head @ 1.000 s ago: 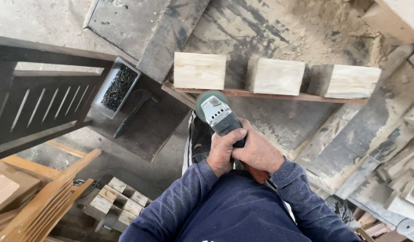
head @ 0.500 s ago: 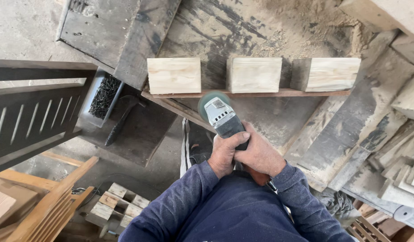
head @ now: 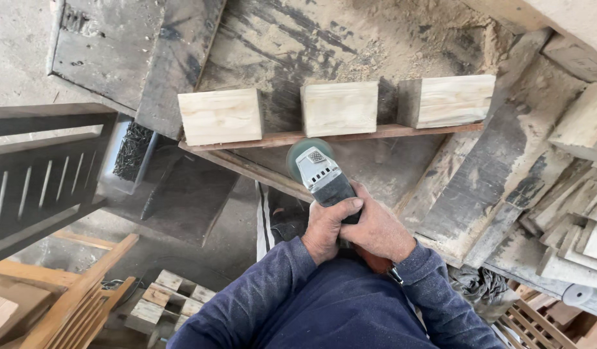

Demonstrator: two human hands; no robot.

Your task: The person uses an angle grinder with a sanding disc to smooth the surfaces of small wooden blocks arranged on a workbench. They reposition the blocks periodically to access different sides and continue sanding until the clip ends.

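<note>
I have both hands wrapped on the angle grinder [head: 321, 178]: left hand [head: 327, 226] in a tight grip on its body, right hand [head: 382, 229] closed just behind. Its disc sits just below the middle wood block [head: 339, 107], touching the reddish wooden strip [head: 337, 136] under the blocks.

A small pale label [head: 316, 156], perhaps, on the grinder [head: 321, 178].
</note>
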